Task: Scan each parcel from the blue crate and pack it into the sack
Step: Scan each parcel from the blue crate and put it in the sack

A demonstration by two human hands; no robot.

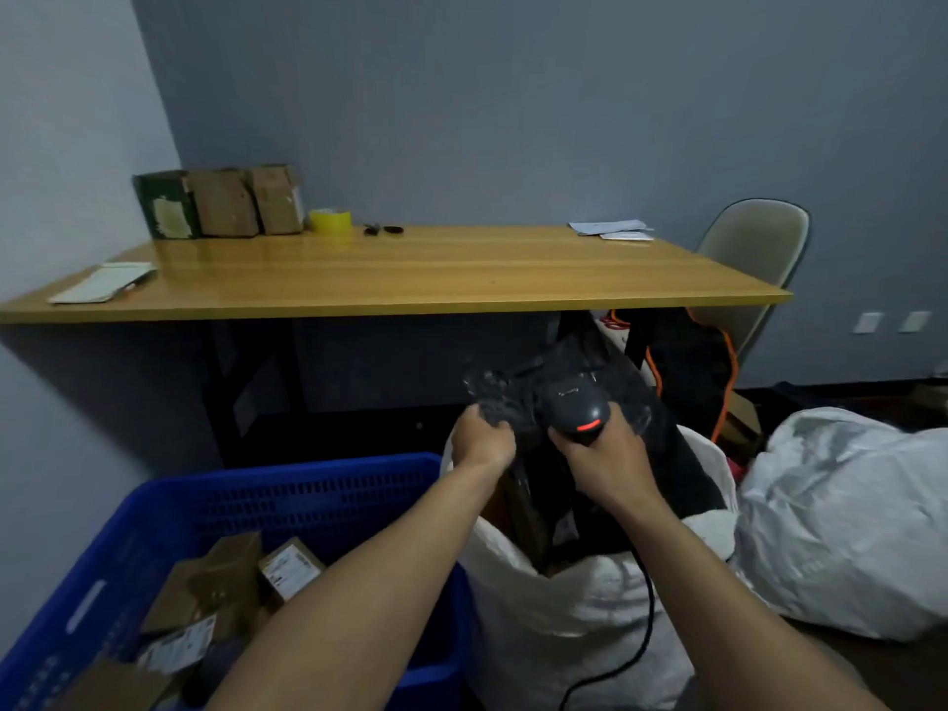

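Fingers [493, 429] of the left hand [482, 446] are curled round a dark wrapped parcel [510, 387]; the scanner [574, 402] is gripped by the right hand [610, 467], both above the sack [564, 613] right of the blue crate [308, 470]. The label should be faced squarely to the scanner

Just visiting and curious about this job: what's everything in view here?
Crate: one, blue, lower left.
Parcels: several, brown, inside crate.
Black parcel: one, black, above sack.
Scanner: one, black with red, above sack.
Sack: one, white, beside crate.
Full sack: one, white, far right.
Table: one, wood-coloured, by wall.
Boxes: three, one green, two brown, on table.
Tape roll: one, yellow, beside boxes.
Chair: one, beige, table's right end.
Left hand: one, gripping black parcel.
Right hand: one, holding scanner.
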